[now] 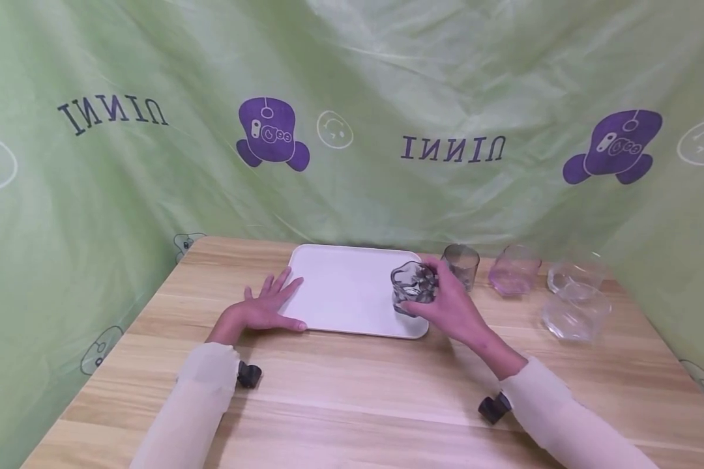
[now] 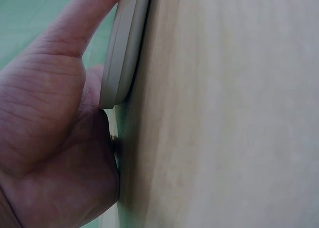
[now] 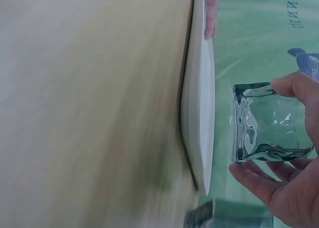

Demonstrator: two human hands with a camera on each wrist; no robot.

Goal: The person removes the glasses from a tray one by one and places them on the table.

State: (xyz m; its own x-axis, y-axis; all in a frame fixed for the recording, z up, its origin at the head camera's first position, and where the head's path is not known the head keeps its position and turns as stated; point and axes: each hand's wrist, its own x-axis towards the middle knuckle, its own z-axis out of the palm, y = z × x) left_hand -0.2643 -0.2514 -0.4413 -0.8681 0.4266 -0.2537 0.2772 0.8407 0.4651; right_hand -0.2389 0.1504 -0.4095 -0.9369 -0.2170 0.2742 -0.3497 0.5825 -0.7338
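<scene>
A smoky grey glass (image 1: 413, 288) with wavy walls is gripped by my right hand (image 1: 448, 303), above the right end of a white tray (image 1: 352, 286). In the right wrist view, thumb and fingers hold the glass (image 3: 269, 123) from opposite sides, with a gap between its base and the tray (image 3: 202, 113). My left hand (image 1: 264, 306) lies spread at the tray's left edge, its fingers straight and touching the rim. The left wrist view shows the left palm (image 2: 45, 113) close beside the tray's corner (image 2: 124, 54).
Right of the tray stand another grey glass (image 1: 460, 264), a pink-tinted glass (image 1: 515, 272) and two clear glasses, the nearer one (image 1: 576, 312) in front. The wooden table (image 1: 352, 397) ends at a green printed curtain (image 1: 352, 195) behind.
</scene>
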